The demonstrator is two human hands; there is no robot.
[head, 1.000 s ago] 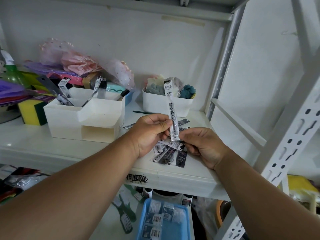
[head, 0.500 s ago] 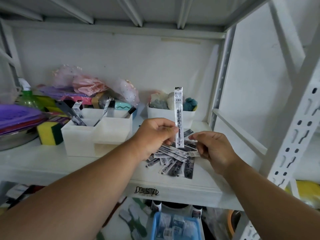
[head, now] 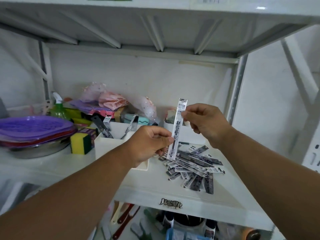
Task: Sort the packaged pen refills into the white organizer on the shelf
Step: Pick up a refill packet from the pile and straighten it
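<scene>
Head view: the left hand [head: 149, 144] pinches the lower part of one refill [head: 178, 129] between thumb and curled fingers [head: 158, 135], holding it nearly upright above the shelf [head: 155, 193]. The right hand [head: 206, 120] pinches the same refill near its top. So one thin packet is held at both ends, in the air, between the organizer [head: 105, 146] on the left and the loose pile [head: 194, 167] on the right.

Risks, as I judge them:
- The packet is slim and glossy; if one hand lets go before the other has a firm hold, it may swing or slip and drop back into the pile, or off the front edge to the lower shelf.
- The organizer's rear compartments already hold refills standing at a slant. Pushing this one in carelessly could knock them over or bend the packet.
- The left forearm hides part of the organizer's front, so which compartment is free cannot be told; a wrong slot is possible.
- A sleeve or wrist sweeping over the pile could scatter it toward the edge.
</scene>
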